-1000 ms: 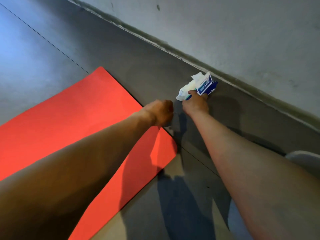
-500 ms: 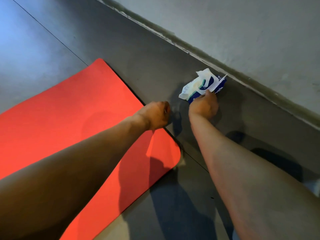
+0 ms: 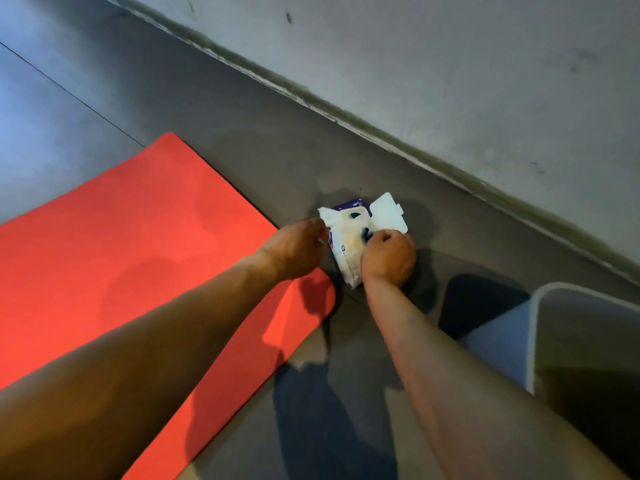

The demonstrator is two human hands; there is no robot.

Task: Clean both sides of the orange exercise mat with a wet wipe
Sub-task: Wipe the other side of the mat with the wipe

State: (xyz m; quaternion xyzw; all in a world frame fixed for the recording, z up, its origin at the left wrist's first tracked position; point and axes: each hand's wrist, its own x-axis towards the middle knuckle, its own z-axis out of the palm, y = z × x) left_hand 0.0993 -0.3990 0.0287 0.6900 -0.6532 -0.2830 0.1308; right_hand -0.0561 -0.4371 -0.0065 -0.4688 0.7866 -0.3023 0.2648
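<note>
On the grey floor (image 3: 221, 133), close to the wall (image 3: 450, 71), the right hand (image 3: 388, 258) is bent into a loose fist over the middle of the wipe pack (image 3: 348, 254). Its fingertips are pressed together at the opening, just below the lifted flap (image 3: 388, 213). I cannot tell if a wipe is already caught between them, because the back of the hand hides the tips. The left hand (image 3: 294, 249) has its fingers curled on the left edge of the pack and seems to hold it down.

The pack lies between the two hands. Its long axis runs away from the person, a little tilted, and the flap is folded open to the far right side. So the opening is directly under the right fingers. I think the pull for a wipe should go upward and toward the person, with the left hand holding the pack on the floor.

The orange mat (image 3: 138, 254) lies flat to the left, and its rounded near corner is just beside the near end of the pack. The left forearm crosses over it. The left hand is nearer to the mat, but the right one would carry the wipe. In my judgement no wiping has begun.
</note>
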